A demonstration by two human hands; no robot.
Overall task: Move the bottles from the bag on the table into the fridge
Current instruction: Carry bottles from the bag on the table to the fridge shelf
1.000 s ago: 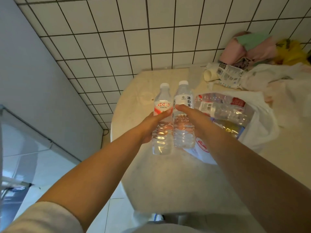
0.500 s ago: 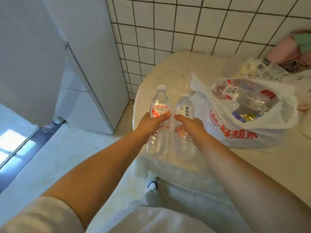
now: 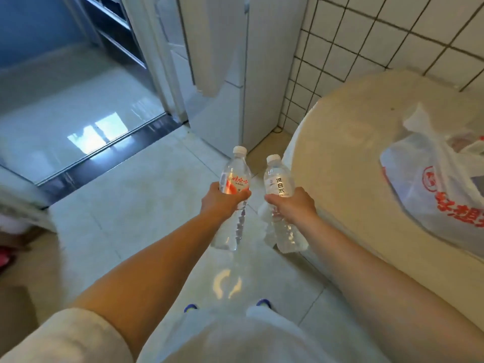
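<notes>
Two hands each hold one water bottle over the floor. Left hand (image 3: 221, 199) wraps the red-label bottle (image 3: 234, 195). Right hand (image 3: 293, 205) wraps the white-label bottle (image 3: 279, 184). Beside them, the bag (image 3: 429, 184) sits on the table (image 3: 348, 153), near the white fridge (image 3: 251, 74).

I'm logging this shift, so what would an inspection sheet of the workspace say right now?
Surface: round beige table at right.
Job's things: red-label bottle, white-label bottle, both off the table; white plastic bag on it; white fridge ahead, closed.
Clutter: nothing seen.
Grippers: left hand holds the red-label bottle, right hand the white-label one.
Cables: dark cord by the wall.
Surroundings: white tiled wall, pale floor, doorway threshold.
</notes>
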